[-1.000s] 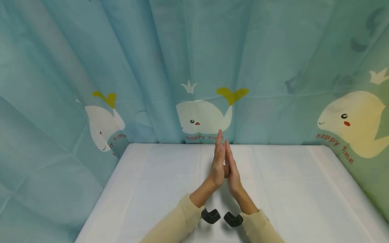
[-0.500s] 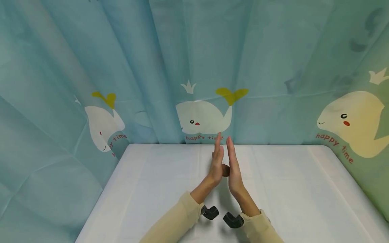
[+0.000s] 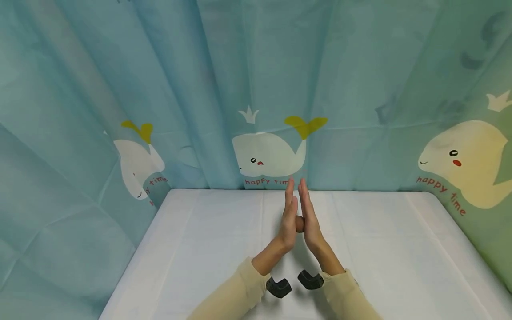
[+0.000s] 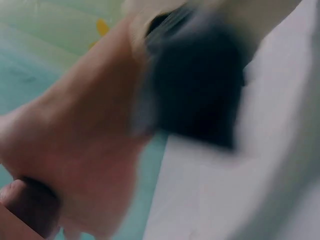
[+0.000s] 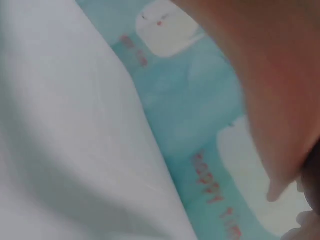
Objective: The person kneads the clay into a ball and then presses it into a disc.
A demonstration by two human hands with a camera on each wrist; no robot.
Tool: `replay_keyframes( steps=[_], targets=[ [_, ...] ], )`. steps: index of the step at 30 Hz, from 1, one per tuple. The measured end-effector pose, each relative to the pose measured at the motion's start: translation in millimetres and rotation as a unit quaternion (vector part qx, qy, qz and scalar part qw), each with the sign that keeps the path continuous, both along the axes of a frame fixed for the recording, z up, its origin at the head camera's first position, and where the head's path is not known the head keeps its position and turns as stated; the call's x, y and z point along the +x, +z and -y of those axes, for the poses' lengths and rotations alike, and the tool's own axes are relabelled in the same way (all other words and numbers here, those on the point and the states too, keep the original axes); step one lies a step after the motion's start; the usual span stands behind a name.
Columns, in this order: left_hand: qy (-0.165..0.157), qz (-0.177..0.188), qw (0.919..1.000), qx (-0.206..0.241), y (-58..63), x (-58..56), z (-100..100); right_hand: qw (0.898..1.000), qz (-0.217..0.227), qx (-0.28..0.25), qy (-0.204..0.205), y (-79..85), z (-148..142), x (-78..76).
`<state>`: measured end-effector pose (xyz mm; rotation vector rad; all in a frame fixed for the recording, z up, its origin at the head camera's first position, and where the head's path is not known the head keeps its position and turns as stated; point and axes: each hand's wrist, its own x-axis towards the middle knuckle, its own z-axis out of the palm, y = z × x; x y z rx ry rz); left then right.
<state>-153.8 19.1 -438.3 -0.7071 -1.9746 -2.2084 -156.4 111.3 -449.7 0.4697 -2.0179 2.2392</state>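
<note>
A small brown, ball-like lump sits between two upright palms in the head view. My left hand presses it from the left, fingers straight and pointing away. From the other side, my right hand presses it with straight fingers too. The fingertips lean close together, with a narrow gap between the hands. The left wrist view shows the dark brown lump against a blurred palm. Only an edge of the lump shows in the right wrist view. Both hands are above the table.
A white-covered table spreads beneath the hands. Behind and beside it hangs a blue-green curtain printed with whales. Dark wrist cameras, one on the left wrist and one on the right wrist, jut inward close to each other.
The palms slide against each other around the lump: first the right hand moved forward, and the left hand's fingertips came slightly back. The lump shifted left, then right, staying between the palms.
</note>
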Motion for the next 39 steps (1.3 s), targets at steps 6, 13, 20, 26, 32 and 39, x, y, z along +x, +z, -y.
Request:
replay_keyframes(
  steps=[6,13,20,26,32,39],
  targets=[
    [0.044,-0.026,0.9970,-0.057,-1.1,-17.8,5.3,0.999,-0.009,-0.038,0.015,-1.2,10.3,18.9],
    [0.009,-0.003,0.9998,-0.019,-12.0,-13.9,1.3,0.998,-0.052,0.030,-0.015,14.3,3.9,14.0],
    [-0.005,-0.016,0.9998,-0.010,-1.1,2.4,-5.5,0.999,-0.029,-0.016,-0.003,4.5,-5.4,0.8],
    [0.033,-0.042,0.9984,0.018,5.2,-18.9,2.2,0.999,-0.026,-0.024,0.018,-2.8,7.6,15.4],
    [0.042,-0.060,0.9959,-0.052,-7.4,-23.1,5.2,0.999,-0.051,-0.004,-0.003,10.8,10.5,23.6],
    [0.012,-0.028,0.9994,-0.018,-10.9,-1.7,-4.4,0.997,-0.070,0.027,-0.021,19.5,-2.1,3.0]
  ],
)
